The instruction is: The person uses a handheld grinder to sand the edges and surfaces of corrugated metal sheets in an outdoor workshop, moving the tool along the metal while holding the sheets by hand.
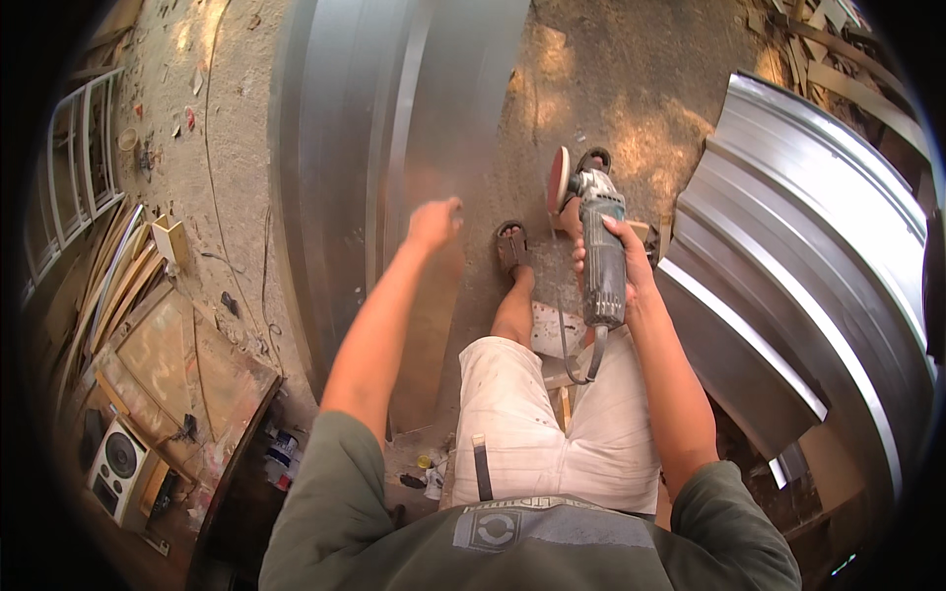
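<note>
The right hand (619, 258) has its fingers closed around the body of an angle grinder (597, 246), which points away from the person, its round sanding disc (559, 180) standing on edge at the far end. The grinder hangs above the person's sandalled feet and the dirt floor (611, 89), between two lots of metal. Just left of the grinder lies a long steel sheet (394, 118) with folded ribs. The left hand (435, 224) is over the near part of this sheet with its fingers curled in, holding nothing that can be seen; whether it touches the metal cannot be told. Right of the grinder lies a stack of ribbed steel panels (808, 256), close beside the right forearm. Well left of the grinder, beyond the sheet, lie wooden boards (123, 281), a framed panel (168, 360) and a small speaker (118, 463).
</note>
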Demonstrator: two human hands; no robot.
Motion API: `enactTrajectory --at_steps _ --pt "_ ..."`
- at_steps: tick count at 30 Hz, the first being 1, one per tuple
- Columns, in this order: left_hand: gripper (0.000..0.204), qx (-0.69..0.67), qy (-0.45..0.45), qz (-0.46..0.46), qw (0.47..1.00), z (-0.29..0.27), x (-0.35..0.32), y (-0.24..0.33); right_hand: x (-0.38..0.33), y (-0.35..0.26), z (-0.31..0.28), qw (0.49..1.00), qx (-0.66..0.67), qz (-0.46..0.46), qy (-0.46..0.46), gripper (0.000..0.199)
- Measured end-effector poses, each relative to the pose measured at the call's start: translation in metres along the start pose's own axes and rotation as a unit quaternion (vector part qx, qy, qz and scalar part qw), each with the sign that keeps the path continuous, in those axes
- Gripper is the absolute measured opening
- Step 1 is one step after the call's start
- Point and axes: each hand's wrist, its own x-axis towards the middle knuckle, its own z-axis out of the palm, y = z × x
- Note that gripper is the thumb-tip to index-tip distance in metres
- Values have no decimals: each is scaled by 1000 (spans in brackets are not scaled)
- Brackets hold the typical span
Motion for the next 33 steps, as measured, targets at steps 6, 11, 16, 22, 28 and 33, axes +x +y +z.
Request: enactTrajectory --at_steps 6,11,16,22,28,33 --pt "33 206 -72 82 972 1 79 27 15 42 -41 998 53 26 -31 46" --pt "28 326 -161 70 929 9 118 38 40 57 -81 996 57 50 -45 45" --pt "15 221 -267 6 938 -8 130 55 59 82 -113 997 46 62 -28 49" --pt "11 51 -357 8 933 -22 136 51 95 104 -130 993 66 83 -58 56" --pt "14 30 -362 14 932 -21 135 54 110 118 -113 986 102 112 -72 52" --pt "12 50 -359 5 932 -15 137 58 121 125 -113 987 79 108 -85 53"
